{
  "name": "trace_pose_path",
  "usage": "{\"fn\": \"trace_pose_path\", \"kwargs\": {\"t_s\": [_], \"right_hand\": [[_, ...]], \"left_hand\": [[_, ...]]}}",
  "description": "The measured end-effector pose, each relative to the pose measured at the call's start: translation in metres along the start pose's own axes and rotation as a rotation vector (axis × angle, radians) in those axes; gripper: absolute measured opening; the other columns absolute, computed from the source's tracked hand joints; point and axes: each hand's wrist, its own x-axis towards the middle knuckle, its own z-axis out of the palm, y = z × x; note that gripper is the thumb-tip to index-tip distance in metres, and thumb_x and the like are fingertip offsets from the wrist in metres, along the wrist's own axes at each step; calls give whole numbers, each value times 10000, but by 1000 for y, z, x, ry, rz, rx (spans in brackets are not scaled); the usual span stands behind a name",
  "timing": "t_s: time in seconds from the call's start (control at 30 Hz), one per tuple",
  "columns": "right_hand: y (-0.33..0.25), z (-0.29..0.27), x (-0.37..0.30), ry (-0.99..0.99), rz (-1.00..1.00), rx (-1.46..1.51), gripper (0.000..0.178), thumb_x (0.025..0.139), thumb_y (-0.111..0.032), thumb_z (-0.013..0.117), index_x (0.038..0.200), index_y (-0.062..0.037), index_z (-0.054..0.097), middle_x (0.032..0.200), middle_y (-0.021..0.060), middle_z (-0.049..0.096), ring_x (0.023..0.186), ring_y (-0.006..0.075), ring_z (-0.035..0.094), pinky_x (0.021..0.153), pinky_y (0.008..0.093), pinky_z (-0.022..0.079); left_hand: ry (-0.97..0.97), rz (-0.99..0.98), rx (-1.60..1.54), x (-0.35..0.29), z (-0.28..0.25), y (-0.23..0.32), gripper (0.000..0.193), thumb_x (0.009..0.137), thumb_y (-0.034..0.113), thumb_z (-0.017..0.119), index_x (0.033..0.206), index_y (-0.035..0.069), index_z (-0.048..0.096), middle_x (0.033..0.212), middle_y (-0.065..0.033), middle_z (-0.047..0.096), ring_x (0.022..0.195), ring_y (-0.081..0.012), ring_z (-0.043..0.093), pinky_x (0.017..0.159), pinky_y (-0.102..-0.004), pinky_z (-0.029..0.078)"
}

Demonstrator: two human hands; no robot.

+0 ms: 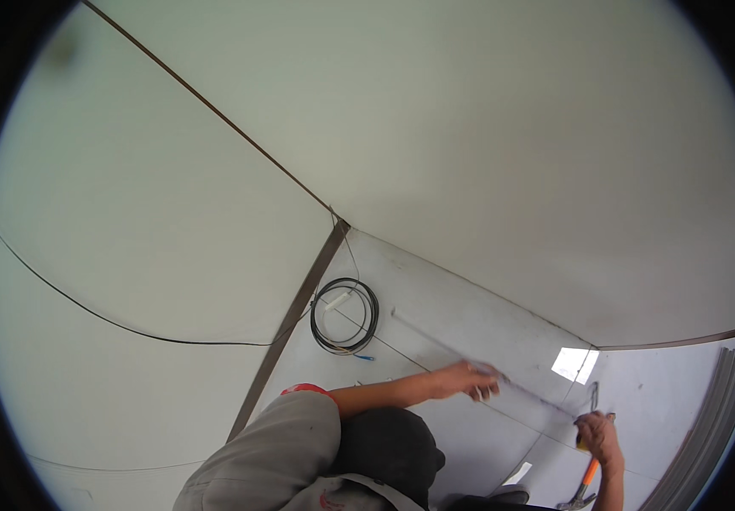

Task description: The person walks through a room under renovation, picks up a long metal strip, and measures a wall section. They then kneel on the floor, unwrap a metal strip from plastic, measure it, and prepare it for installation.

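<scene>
Right hand [601, 438] grips a half-hidden yellow object [581, 444] — whether left hand [465, 382] holds the blurred strip [538, 397], I can't tell.

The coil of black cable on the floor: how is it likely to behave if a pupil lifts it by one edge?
The coil of black cable will probably flex springily, since its loops hold a round shape. They may shift apart, as they look unevenly spread. Lifting would likely tug the dark strand that appears to run into it from the left.
</scene>
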Motion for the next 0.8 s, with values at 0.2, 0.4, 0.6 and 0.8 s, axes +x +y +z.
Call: {"fn": "trace_pose_path", "kwargs": {"t_s": [0.2, 0.4, 0.6, 0.8], "right_hand": [[18, 80, -89, -125, 166, 385, 213, 910, -203, 565, 908, -29, 688, 878, 147, 661, 826, 321, 634, 763, 397, 508], [14, 153, -151, -89, 221, 318, 213, 968, -262, 538, 959, -70, 628, 831, 142, 590, 812, 326, 617, 734, 410, 505], [11, 204, -179, 82, 317, 180, 195, 960, -275, 549, 955, -96, 626, 863, 143, 586, 842, 339, 614, 739, 428, 509], [7, 251, -188, 143, 403, 168, 177, 951, -287, 561, 950, -121, 623, 895, 145, 582, 873, 352, 611, 745, 446, 512]], "left_hand": [[-371, -164, 935, -41, 16, 66, 447, 1006, 396, 541, 1243, 25, 619, 1087, -123, 682, 979, -229, 647, 873, -354, 512], [309, 202, 1212, -157, 95, 150, 138, 897, 144, 663, 984, 45, 706, 928, -121, 697, 852, -281, 674, 768, -371, 520], [-135, 532, 1603, -159, 123, 157, 369, 811, 176, 730, 1141, 42, 634, 984, -161, 670, 876, -358, 654, 721, -437, 521], [-311, 453, 1534, -146, 136, 171, 208, 803, 60, 678, 1010, 46, 675, 910, -135, 655, 792, -335, 647, 674, -432, 511]]}}
